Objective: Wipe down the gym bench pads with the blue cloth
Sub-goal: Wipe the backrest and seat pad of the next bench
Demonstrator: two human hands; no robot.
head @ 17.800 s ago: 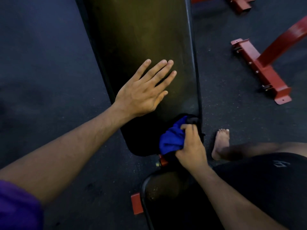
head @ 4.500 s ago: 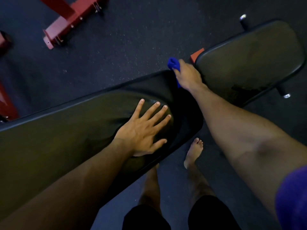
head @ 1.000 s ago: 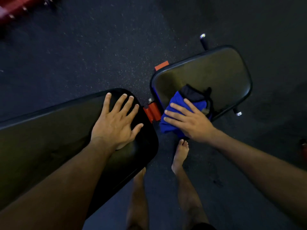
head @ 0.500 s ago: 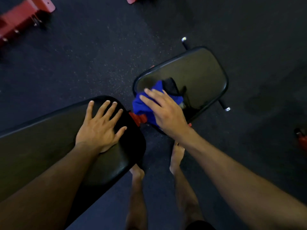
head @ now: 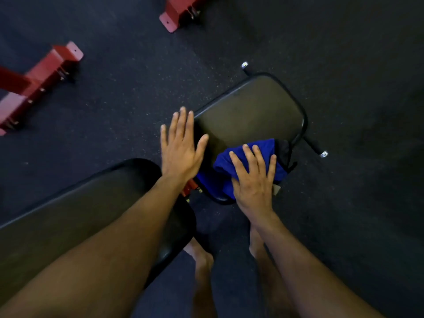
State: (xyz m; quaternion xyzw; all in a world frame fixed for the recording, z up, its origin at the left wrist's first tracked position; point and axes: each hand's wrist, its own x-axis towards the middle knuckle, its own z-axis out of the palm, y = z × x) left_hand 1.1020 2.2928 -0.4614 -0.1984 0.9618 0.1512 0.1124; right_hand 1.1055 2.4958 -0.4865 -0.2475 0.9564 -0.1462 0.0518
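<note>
Your right hand lies flat with fingers straight, pressing the blue cloth onto the near corner of the small seat pad. Your left hand is open, fingers straight and together, at the seat pad's left edge, beyond the end of the long back pad.

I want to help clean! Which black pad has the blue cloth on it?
The small seat pad, on the right; the right hand presses the blue cloth there. The long back pad has none.
</note>
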